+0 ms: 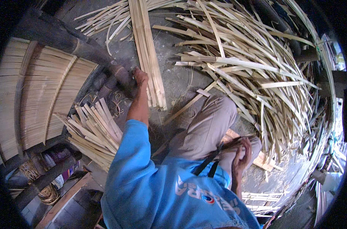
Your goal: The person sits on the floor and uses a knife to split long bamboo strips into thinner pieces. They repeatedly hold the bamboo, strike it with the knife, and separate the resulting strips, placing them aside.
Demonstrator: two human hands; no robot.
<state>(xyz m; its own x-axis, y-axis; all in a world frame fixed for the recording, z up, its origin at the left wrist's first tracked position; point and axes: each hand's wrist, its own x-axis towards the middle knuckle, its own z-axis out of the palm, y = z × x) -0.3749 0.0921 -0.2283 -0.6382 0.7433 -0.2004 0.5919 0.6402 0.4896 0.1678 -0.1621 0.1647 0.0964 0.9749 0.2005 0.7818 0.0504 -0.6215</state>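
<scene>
My left arm reaches forward in a blue sleeve. My left hand is closed beside a long bundle of flat, pale bamboo strips, close to a dark bamboo pole. What its fingers hold, if anything, is hidden in shadow. By my bent knee, in grey-brown trousers, my right hand rests with its fingers curled. A dark, narrow shape lies next to those fingers, and I cannot make out whether they grip it.
A big heap of loose bamboo strips spreads across the right. Shorter split pieces stand bunched at my left, near a slatted bamboo panel. A thin stick lies before my knee. Woven baskets sit at lower left.
</scene>
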